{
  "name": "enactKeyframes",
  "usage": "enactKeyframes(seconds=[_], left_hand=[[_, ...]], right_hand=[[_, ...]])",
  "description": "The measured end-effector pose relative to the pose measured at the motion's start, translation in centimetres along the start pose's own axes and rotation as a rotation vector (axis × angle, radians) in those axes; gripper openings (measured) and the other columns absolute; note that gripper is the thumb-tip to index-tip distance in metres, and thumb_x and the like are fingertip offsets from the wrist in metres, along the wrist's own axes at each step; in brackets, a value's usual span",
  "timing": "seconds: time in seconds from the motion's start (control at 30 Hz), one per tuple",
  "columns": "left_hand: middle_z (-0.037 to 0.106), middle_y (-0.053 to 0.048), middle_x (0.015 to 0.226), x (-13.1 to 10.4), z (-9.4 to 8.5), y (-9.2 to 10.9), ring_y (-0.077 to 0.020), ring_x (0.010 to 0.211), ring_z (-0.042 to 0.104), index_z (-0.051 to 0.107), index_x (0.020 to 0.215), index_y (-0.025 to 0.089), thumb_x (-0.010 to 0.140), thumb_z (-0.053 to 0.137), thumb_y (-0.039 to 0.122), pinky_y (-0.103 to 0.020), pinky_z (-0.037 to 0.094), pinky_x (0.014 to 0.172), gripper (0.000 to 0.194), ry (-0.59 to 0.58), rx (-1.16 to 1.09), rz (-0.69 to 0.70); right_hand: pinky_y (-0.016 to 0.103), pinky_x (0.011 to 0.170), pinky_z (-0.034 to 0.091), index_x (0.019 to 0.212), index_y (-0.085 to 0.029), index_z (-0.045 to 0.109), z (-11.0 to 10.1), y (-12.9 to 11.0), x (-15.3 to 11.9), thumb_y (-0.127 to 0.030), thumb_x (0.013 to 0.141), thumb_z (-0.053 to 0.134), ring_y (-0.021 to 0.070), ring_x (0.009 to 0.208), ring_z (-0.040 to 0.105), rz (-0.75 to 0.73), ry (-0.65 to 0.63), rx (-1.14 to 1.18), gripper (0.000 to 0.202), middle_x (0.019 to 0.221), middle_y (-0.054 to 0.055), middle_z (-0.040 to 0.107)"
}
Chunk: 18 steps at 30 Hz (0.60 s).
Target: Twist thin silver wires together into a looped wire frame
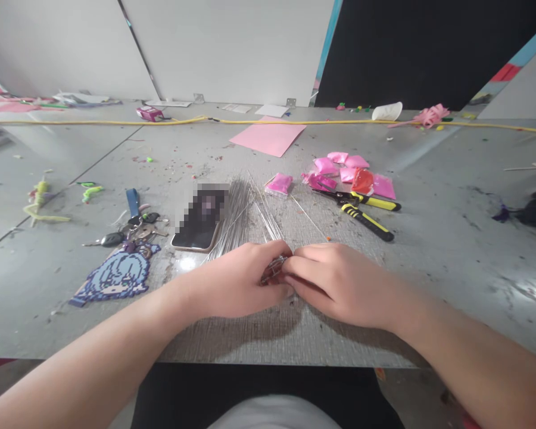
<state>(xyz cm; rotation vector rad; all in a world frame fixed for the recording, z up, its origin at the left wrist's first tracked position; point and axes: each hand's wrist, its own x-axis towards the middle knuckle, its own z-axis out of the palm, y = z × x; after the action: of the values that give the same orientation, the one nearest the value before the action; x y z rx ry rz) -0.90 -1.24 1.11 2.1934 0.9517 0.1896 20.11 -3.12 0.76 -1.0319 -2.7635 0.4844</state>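
Note:
My left hand (245, 277) curls around a small wire piece (274, 269), which shows between thumb and fingers as crossing silvery strands. Touching it from the other side is my right hand (335, 280), its fingertips pinched together against the left thumb and fingers. Most of the piece is covered by my hands. Just beyond them lies a bundle of thin metal wires (234, 214), with a few looser wires (265, 211) to its right. A smartphone (199, 223) rests against the bundle's left side.
Yellow-and-black pliers (361, 208) lie right of the wires, partly by several pink packets (324, 165) and a red one (362, 181). Left are keys (111, 239) and a blue pixel-art charm (116, 274). Pink paper (268, 138) and a yellow cord (161, 123) lie farther back.

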Motion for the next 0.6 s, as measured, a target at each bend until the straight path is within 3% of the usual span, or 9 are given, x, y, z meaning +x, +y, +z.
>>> enactKeyframes(seconds=[0.6], left_hand=[[0.063, 0.002, 0.079, -0.11, 0.12, 0.07, -0.0145, 0.066, 0.055, 0.055, 0.102, 0.023, 0.088, 0.055, 0.03, -0.027, 0.038, 0.057, 0.016, 0.011, 0.005, -0.03]], right_hand=[[0.029, 0.067, 0.041, 0.11, -0.022, 0.058, 0.06, -0.29, -0.05, -0.023, 0.097, 0.048, 0.0183, 0.08, 0.062, 0.089, -0.079, 0.035, 0.016, 0.095, 0.004, 0.066]])
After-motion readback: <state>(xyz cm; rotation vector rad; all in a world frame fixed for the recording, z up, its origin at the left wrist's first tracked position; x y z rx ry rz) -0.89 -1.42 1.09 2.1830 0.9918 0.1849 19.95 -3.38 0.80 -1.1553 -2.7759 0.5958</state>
